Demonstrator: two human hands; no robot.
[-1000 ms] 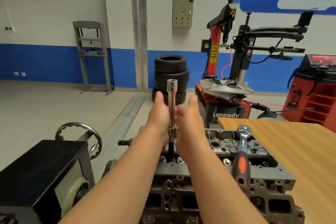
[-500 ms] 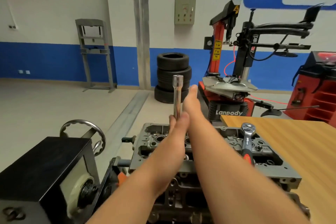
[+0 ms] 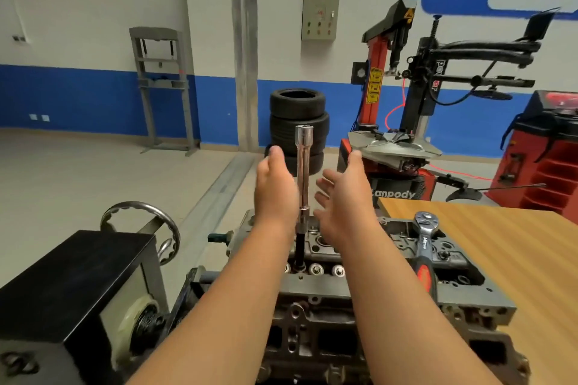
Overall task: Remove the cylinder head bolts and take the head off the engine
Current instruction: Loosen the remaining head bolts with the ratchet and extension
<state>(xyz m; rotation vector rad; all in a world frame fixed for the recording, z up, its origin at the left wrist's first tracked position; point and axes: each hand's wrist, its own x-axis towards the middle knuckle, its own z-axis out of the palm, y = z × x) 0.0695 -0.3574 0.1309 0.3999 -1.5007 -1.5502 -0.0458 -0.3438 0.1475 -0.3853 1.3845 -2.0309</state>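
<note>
The grey cylinder head sits on the engine in front of me. A long chrome extension bar with a socket stands upright in a bolt hole near the head's left end. My left hand is flat, fingers straight, and its palm lies close against the bar's left side. My right hand is open with spread fingers, a small gap away on the bar's right. A ratchet with a red and black handle lies on the head to the right.
A wooden table stands right of the engine. The engine stand's black box and handwheel are at the left. Stacked tyres, a tyre changer and a red machine stand behind.
Both palms were pressed on the bar and slid past each other, right hand forward. Now the hands are level again and the right hand has come off the bar.
</note>
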